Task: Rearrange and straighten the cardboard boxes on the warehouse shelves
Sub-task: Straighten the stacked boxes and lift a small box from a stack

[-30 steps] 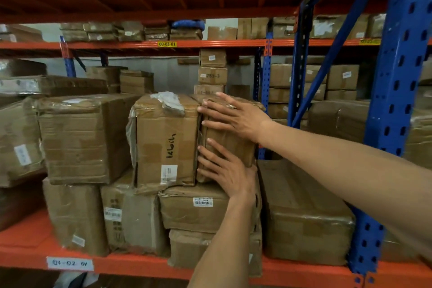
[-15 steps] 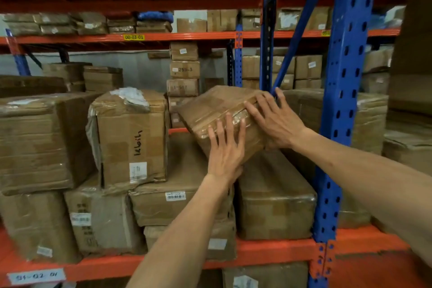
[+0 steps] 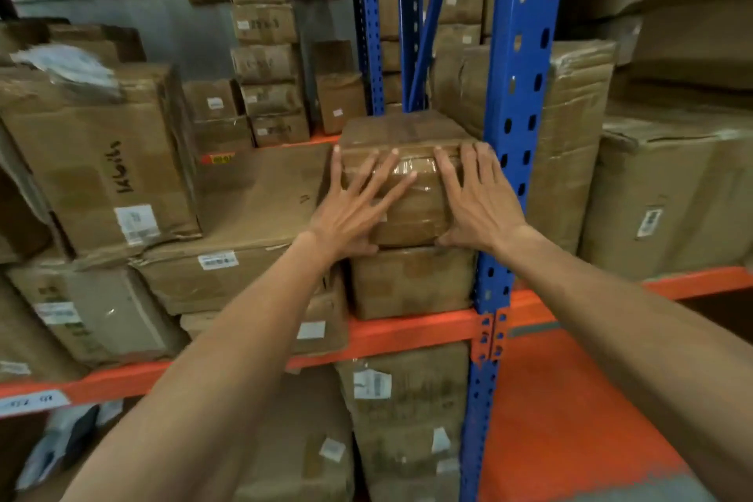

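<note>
While both hands press flat on its front, the taped box [image 3: 407, 175] sits on a lower box [image 3: 411, 281], just left of the blue post [image 3: 513, 175]. The left hand [image 3: 350, 212] lies on the box at 9 o'clock, fingers spread wide, and its grip is open, not closed around anything. The right hand [image 3: 478, 204] lies at 3 o'clock, also open and flat, fingertips at the top front edge. At 9 o'clock from the box, lower down, a wide flat box [image 3: 252, 216] lies, and past it a box with handwriting [image 3: 102, 167] stands. The orange shelf beam [image 3: 407, 332] runs below at 6 o'clock.
</note>
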`<state>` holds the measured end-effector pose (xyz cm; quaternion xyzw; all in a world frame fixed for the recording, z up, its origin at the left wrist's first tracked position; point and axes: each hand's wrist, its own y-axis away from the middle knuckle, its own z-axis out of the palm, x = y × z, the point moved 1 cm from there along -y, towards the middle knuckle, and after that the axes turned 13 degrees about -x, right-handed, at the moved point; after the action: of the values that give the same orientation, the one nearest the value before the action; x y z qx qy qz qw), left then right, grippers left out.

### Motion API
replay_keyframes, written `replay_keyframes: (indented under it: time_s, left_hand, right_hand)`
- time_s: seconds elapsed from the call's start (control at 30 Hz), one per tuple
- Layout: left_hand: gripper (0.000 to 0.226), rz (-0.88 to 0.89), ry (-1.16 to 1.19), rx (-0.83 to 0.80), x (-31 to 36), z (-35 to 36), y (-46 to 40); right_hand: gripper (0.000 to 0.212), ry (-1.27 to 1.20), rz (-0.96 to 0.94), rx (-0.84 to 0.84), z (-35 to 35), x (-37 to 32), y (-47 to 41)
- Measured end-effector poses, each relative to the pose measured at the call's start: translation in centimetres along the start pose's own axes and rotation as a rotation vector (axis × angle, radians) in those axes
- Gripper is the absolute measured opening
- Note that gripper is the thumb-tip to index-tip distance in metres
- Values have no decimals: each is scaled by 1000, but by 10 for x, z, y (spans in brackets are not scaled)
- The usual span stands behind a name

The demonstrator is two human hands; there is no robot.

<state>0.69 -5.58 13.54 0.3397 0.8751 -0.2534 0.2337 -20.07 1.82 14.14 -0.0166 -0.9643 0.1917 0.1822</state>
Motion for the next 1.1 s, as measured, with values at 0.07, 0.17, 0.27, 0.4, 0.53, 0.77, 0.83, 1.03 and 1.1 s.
replay_keyframes:
  time_s: [0.07,0.17,0.27,0.4,0.53,0.77,0.83,1.03,1.1]
  left_hand:
    - [162,-94,79,-55,-3,1,-1]
    - [159,-166,192,-126,5,2,1]
    - [146,-151,269,-161,4,-7,6]
    - [120,-168,454,-27,-9,-23,26]
    - [117,-748,527,255,-56,-31,69]
    - [155,-1462,904,271,-128,-30,144]
    - [163,-1501,995,233,-133,-24,152]
    - [172,-1490,1171,184,-146,5,156]
    - [172,-1481,1128,204,-149,15,153]
  right_hand:
    - [154,-5,2,17,2,0,-4]
    - [155,-15,-5,41,8,2,-5]
    - [157,-22,0,19,5,0,-4]
    - [148,-122,-10,-34,-13,-3,-8]
    - [135,-128,-172,90,-68,-30,-31]
    - [110,126,-388,383,-201,-144,-91]
    - [106,279,-459,437,-228,-182,-101]
    - [113,635,-627,425,-254,-271,-126]
    - [121,686,-658,405,-250,-287,-134]
